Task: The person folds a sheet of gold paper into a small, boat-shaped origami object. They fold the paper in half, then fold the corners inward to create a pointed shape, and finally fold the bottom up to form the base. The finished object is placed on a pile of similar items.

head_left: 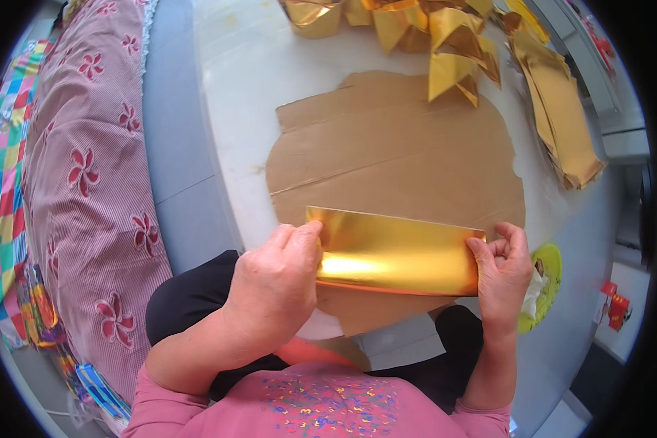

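Observation:
A rectangular sheet of shiny gold foil paper [397, 254] is stretched between my two hands above a flat piece of brown cardboard [394, 148]. My left hand [284, 268] pinches its left end between thumb and fingers. At the right end, my right hand [501, 268] grips the sheet with the thumb on its face and the fingers behind. Folded gold foil paper shapes [454, 49] stand beyond the cardboard, some overlapping its far edge. To the far right lies a stack of flat gold-coloured paper [558, 104].
The cardboard rests on a white tabletop [241, 93]. A green dish [550, 284] holding a white, crumpled thing is beside my right hand. On the left, a bed or couch has a pink flowered cover [87, 219], with grey floor tiles [180, 137] between.

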Demonstrator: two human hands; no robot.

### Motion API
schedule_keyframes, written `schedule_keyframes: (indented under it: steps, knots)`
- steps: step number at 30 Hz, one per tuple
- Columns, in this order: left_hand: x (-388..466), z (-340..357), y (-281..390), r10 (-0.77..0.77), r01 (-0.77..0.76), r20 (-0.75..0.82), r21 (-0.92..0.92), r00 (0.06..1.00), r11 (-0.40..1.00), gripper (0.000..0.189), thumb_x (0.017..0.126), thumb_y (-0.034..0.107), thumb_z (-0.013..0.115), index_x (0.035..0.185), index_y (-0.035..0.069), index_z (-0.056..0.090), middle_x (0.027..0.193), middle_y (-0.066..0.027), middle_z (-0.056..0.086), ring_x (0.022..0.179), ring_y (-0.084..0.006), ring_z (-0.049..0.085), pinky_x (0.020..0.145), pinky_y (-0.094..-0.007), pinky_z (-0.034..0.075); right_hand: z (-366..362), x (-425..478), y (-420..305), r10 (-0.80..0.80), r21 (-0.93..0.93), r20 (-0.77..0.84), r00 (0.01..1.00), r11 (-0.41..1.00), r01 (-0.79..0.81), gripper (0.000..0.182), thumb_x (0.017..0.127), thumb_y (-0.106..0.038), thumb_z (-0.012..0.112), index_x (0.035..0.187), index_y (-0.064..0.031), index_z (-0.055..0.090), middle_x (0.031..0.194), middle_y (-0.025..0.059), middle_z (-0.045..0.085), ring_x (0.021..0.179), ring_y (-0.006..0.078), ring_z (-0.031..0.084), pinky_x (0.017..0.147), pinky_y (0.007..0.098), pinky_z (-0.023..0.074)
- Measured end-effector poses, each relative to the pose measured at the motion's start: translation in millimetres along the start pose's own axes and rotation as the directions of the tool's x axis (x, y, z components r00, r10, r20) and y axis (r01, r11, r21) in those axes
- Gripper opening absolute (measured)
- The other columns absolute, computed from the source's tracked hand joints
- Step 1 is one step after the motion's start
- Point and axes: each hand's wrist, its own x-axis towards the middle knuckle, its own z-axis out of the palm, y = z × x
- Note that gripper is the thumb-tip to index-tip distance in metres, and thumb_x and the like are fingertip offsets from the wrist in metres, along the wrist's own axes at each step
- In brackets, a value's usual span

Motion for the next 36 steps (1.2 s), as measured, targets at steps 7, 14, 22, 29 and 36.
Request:
schedule_keyframes:
  steps: [7,14,22,29,36]
  knots:
    - [-3.7,5.6,-9.8,0.074,-0.074,0.013,0.023,0.997,0.997,0.033,0.077,-0.004,0.056,0.11,-0.006,0.055,0.086,-0.0172,0.059,0.068,-0.033,0.062,0.058,-0.0378,0.053,-3.1,-1.3,-8.0,0.002,-0.02,0.026,1.0,1.0,-0.002,0.032,0.083,-0.004,0.072,0.109,0.0039,0.055,0.067,0.0015,0.051,0.064,0.0086,0.048,0.061,0.0234,0.0423]
    - [-2.3,5.6,-10.1,0.093,-0.093,-0.012,-0.009,0.996,0.996,0.038,0.075,-0.006,0.054,0.113,-0.008,0.052,0.085,-0.0181,0.056,0.065,-0.0337,0.062,0.054,-0.0377,0.053,-4.2,-1.9,-10.5,0.0,-0.025,0.032,0.999,1.0,0.001,0.032,0.083,-0.004,0.071,0.109,0.0038,0.055,0.067,0.0017,0.052,0.064,0.0083,0.048,0.062,0.023,0.0425]
    - [-1.8,2.6,-5.6,0.031,-0.031,0.006,-0.001,1.0,1.0,0.028,0.083,0.0,0.061,0.109,-0.006,0.056,0.084,-0.0178,0.061,0.071,-0.0324,0.062,0.06,-0.0375,0.053,-3.7,-1.7,-9.5,-0.017,-0.031,0.031,0.999,0.999,0.018,0.031,0.083,-0.004,0.071,0.109,0.0037,0.055,0.068,0.0021,0.053,0.064,0.009,0.05,0.062,0.0237,0.0434]
    - [-0.7,3.0,-4.9,0.034,-0.034,-0.004,-0.004,0.999,0.999,0.027,0.083,0.0,0.06,0.109,-0.006,0.056,0.084,-0.0178,0.061,0.071,-0.0326,0.062,0.06,-0.038,0.053,-5.0,-0.7,-9.8,0.002,-0.031,0.042,0.999,1.0,-0.001,0.031,0.084,-0.005,0.071,0.109,0.0042,0.055,0.068,0.0027,0.054,0.064,0.0095,0.051,0.063,0.0244,0.0441]
    - [-0.2,2.7,-5.4,0.035,-0.035,0.007,-0.013,0.999,0.999,0.027,0.083,0.001,0.058,0.109,-0.006,0.057,0.085,-0.0184,0.061,0.074,-0.0336,0.062,0.063,-0.0391,0.053,-4.5,0.1,-8.7,-0.008,-0.02,0.042,0.999,1.0,0.008,0.032,0.084,-0.006,0.071,0.109,0.0049,0.055,0.067,0.0038,0.055,0.063,0.0101,0.051,0.062,0.0254,0.0443]
